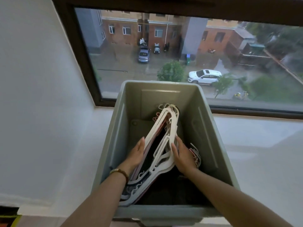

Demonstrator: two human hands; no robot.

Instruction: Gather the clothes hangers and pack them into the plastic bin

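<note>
Hangers check, head view. Grey plastic bin (126, 112) sits on a white window ledge (255, 145), its far end just in front of the window (164, 54) and a white wall (41, 95) to its left.

Bundle of clothes hangers (165, 128), mostly white with pink ones underneath, is inside the bin. It stands on edge and runs from the near left corner up toward the far wall. Its near end rests against the near rim.

Left hand (136, 153): inside the bin, fingers straight, palm flat against the bundle's left face. Grip is a flat press with nothing curled round the hangers. Beaded bracelet (120, 172) on that wrist.

Right hand (182, 155): inside the bin, fingers straight and laid flat on the bundle's right face. Same flat pressing grip, with the bundle sandwiched between the two palms.

Smaller clump of hangers (196, 154), pinkish with metal hooks, lies just right of the right hand against the bin's right side. Something dark lies on the bin floor near the front, but what it is cannot be told.

Through the glass: a wet street, brick buildings and a white car (204, 77).
</note>
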